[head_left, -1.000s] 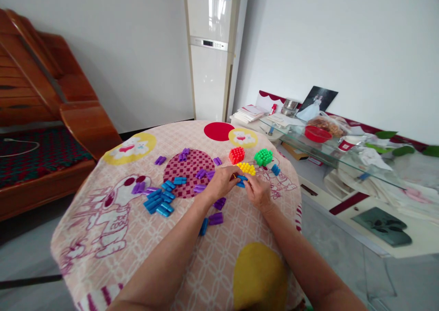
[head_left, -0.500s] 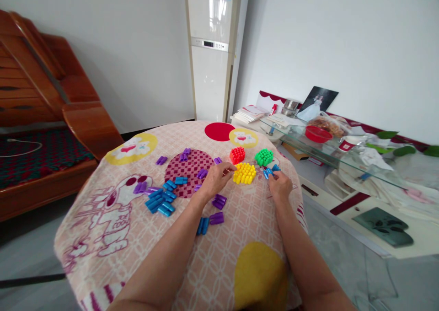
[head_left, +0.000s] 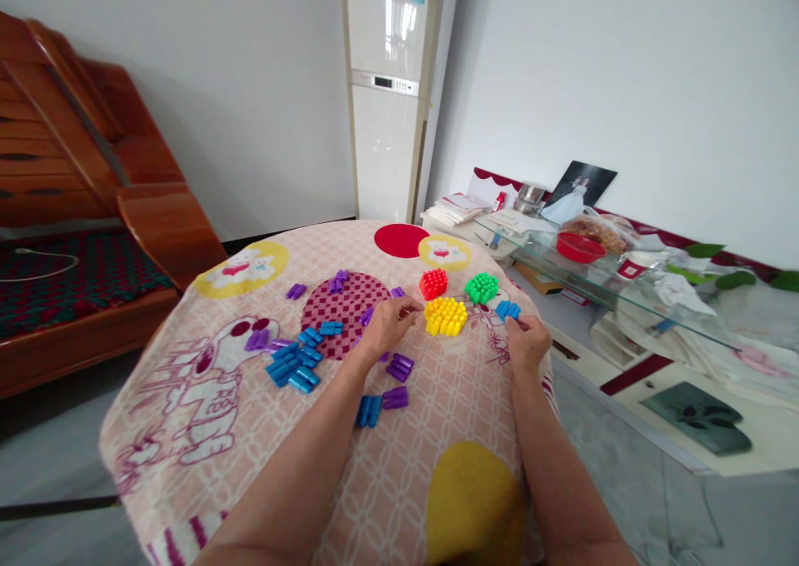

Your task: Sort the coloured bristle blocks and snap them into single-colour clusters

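Note:
My right hand is at the right side of the table, thumb and fingers closed at the near edge of a small group of blue tube-shaped plastic pieces. My left hand hovers over the middle with its fingers stretched to the right and nothing visible in them. Its fingertips come close to a cluster of yellow pieces; whether they touch I cannot tell. Behind that stand a red cluster and a green cluster. Loose purple pieces and more blue tubes lie to the left.
A patterned cloth covers the round table. To the right, a glass shelf holds a red bowl, a paper cup and papers. A wooden bench stands left, a tall white cabinet unit behind.
My right hand has moved right, and the blue pieces at its fingertips now sit together beside the green cluster. My left hand has shifted slightly left, away from the yellow cluster.

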A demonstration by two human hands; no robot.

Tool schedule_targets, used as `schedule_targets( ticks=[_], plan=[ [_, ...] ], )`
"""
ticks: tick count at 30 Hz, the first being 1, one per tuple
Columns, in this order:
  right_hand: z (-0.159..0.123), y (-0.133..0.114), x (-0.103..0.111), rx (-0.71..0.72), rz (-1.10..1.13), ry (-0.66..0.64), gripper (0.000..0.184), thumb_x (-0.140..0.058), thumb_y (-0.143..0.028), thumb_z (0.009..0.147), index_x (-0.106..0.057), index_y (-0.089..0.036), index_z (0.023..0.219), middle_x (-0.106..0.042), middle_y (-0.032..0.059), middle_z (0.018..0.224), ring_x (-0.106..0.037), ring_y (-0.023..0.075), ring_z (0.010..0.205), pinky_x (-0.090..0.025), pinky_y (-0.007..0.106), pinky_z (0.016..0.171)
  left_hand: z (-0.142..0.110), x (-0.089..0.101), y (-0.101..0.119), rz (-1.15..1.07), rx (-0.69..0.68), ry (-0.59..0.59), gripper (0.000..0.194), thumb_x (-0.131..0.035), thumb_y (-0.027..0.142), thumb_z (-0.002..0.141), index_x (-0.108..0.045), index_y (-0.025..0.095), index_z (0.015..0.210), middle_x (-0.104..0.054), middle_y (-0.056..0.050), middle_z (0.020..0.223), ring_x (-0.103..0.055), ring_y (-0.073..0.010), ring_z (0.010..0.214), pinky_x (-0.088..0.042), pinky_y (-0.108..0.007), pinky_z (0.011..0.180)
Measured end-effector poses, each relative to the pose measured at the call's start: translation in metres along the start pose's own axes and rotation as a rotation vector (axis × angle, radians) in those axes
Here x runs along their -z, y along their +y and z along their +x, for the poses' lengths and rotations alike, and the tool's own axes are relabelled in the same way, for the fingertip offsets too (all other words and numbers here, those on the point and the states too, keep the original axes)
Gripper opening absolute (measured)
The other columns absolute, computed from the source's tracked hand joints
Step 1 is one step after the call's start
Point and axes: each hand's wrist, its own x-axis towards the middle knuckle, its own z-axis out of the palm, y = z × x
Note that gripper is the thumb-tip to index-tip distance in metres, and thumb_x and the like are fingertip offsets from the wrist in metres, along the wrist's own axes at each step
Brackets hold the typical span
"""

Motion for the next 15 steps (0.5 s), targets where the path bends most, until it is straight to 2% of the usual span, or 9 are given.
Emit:
schedule_targets(
  ticks=[3,5,9,12,15],
  plan=[
    [0.0045,0.0035,0.0028,-0.047,-0.026,0.152,0.025,-0.064,-0.035,0.073,-0.074,-0.013,0.080,-0.072,0.0103,0.075,-0.063,0.0238,0.071,-0.047,0.032,0.071,-0.0002,0.0002,0.0001,0.004,0.007,-0.007,0.019,-0.055,0.016,0.083,-0.071,0.016,0.093,-0.072,-0.003,0.077,-0.068,-0.0132,0.070,-0.052,-0.022,0.067],
    [0.0068,0.0035,0.0040,-0.112,-0.114,0.161,0.025,-0.065,-0.035,0.074,-0.074,-0.013,0.083,-0.073,0.0114,0.077,-0.064,0.0249,0.072,-0.047,0.033,0.070,-0.0003,0.0000,0.0008,0.006,0.013,-0.012,0.019,-0.055,0.016,0.083,-0.071,0.016,0.093,-0.071,-0.003,0.076,-0.068,-0.0134,0.070,-0.052,-0.022,0.067],
    [0.0092,-0.0002,0.0031,-0.194,-0.314,0.001,0.025,-0.066,-0.037,0.077,-0.076,-0.016,0.088,-0.074,0.0139,0.086,-0.066,0.0271,0.078,-0.046,0.034,0.069,-0.0005,-0.0009,0.0018,0.003,0.033,-0.027,0.021,-0.055,0.016,0.083,-0.072,0.015,0.095,-0.071,-0.003,0.073,-0.067,-0.0137,0.068,-0.051,-0.022,0.066],
    [0.0079,-0.0032,0.0040,-0.186,-0.410,-0.133,0.025,-0.067,-0.037,0.078,-0.077,-0.018,0.090,-0.074,0.0153,0.090,-0.067,0.0273,0.081,-0.046,0.033,0.068,-0.0012,-0.0009,0.0007,0.001,0.045,-0.038,0.023,-0.055,0.016,0.082,-0.073,0.015,0.097,-0.070,-0.002,0.072,-0.066,-0.0136,0.067,-0.050,-0.022,0.065],
    [0.0049,-0.0025,0.0072,-0.152,-0.416,-0.185,0.024,-0.068,-0.037,0.078,-0.078,-0.019,0.091,-0.074,0.0151,0.090,-0.067,0.0274,0.082,-0.046,0.033,0.069,-0.0016,-0.0001,-0.0024,0.003,0.051,-0.041,0.022,-0.056,0.017,0.082,-0.073,0.015,0.096,-0.071,-0.002,0.071,-0.066,-0.0137,0.067,-0.049,-0.022,0.064]
  ],
)
